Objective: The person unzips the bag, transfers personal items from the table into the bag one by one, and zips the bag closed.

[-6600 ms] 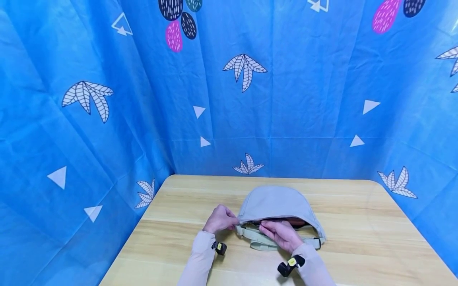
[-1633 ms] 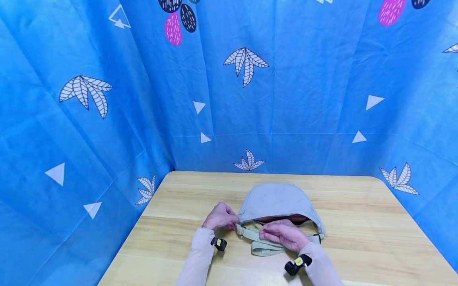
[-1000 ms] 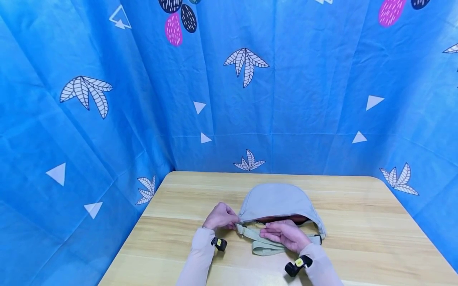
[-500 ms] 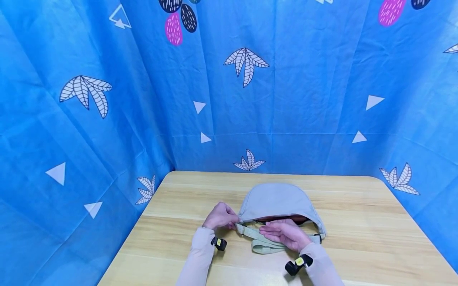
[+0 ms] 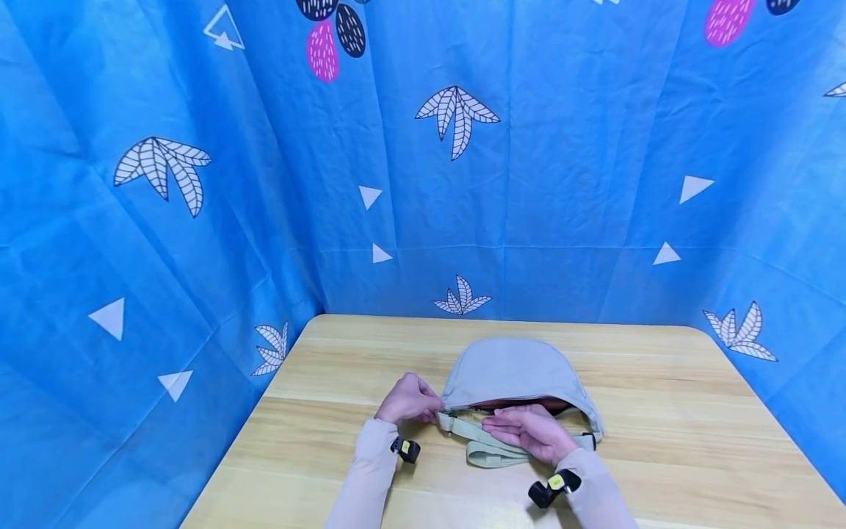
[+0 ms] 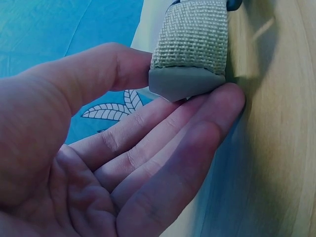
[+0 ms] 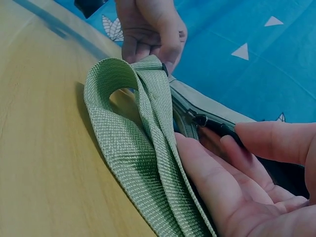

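A pale grey waist bag (image 5: 515,371) lies on the wooden table, its zipped opening facing me and gaping to show a brown lining (image 5: 529,403). At the bag's left corner my left hand (image 5: 407,400) pinches the grey tab (image 6: 185,83) where the green webbing ends, between thumb and fingers. My right hand (image 5: 532,432) is at the opening, palm turned up. In the right wrist view its thumb and forefinger pinch the black zipper pull (image 7: 222,127), whose slider (image 7: 200,118) sits near the left end. A folded green strap (image 7: 123,148) runs alongside the right fingers.
The light wooden table (image 5: 317,463) extends around the bag. Blue patterned curtains (image 5: 562,184) hang behind it and along the sides. A black buckle (image 5: 590,441) sits at the bag's right end. Small black cameras are strapped to both wrists.
Since the oldest frame my right hand has shifted slightly right, the opening's shape has changed, and the strap loop lies differently. Over the last second both hands have hardly moved.
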